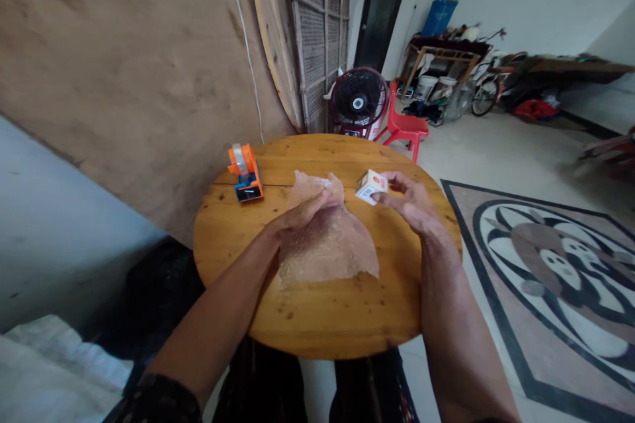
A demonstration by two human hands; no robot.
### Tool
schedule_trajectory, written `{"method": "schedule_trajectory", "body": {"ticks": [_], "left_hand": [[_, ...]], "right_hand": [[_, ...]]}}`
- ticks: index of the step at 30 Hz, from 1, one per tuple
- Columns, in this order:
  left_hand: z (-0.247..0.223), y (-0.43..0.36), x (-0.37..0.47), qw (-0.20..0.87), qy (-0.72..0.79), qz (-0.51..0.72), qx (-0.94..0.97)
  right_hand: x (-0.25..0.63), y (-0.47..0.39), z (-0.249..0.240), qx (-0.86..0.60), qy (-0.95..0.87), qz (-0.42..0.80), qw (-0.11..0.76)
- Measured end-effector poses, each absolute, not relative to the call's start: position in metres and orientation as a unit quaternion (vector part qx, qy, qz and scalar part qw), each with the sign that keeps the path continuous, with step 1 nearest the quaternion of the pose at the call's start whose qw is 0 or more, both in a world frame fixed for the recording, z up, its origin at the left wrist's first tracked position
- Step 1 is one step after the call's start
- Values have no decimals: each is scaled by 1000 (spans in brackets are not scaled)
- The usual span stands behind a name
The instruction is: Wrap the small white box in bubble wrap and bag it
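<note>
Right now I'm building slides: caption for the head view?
Left hand presses bubble wrap on round table; right hand holds small box.

Round wooden table, planked top, glossy yellow-brown finish with dark knots. A sheet of bubble wrap lies flat near the middle, far edge crumpled up slightly. The left hand rests on the wrap's far-left part, pressing it to the wood. An orange and blue tape dispenser stands on the far left of the top, well apart from the wrap, clear roll loaded. Table sits on a pale tiled floor with a dark patterned inlay to the right.
</note>
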State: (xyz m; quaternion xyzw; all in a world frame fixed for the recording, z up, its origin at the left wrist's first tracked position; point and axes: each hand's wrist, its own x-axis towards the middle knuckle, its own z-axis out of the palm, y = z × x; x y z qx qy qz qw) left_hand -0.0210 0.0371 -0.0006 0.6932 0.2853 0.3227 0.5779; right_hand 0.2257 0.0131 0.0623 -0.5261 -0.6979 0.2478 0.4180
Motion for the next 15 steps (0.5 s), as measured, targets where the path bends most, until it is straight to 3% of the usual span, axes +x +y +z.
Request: {"method": "schedule_trajectory", "body": {"ticks": [3,7,9,11,15], "left_hand": [[-4,37,-24,554,318,310,704],[0,33,-25,493,312,309,751],[4,30,-25,469,311,310,766],[7,28,-25,446,313,307,781],[13,25,-24,422,309,301,797]], "right_hand": [[242,24,55,-653,-632,161,385],[251,27,46,-790,-581,49,190],[251,23,44,-799,-580,-8,155],[248,20,46,-778,-596,-52,191],[229,13,53,-675,-648,-52,349]]}}
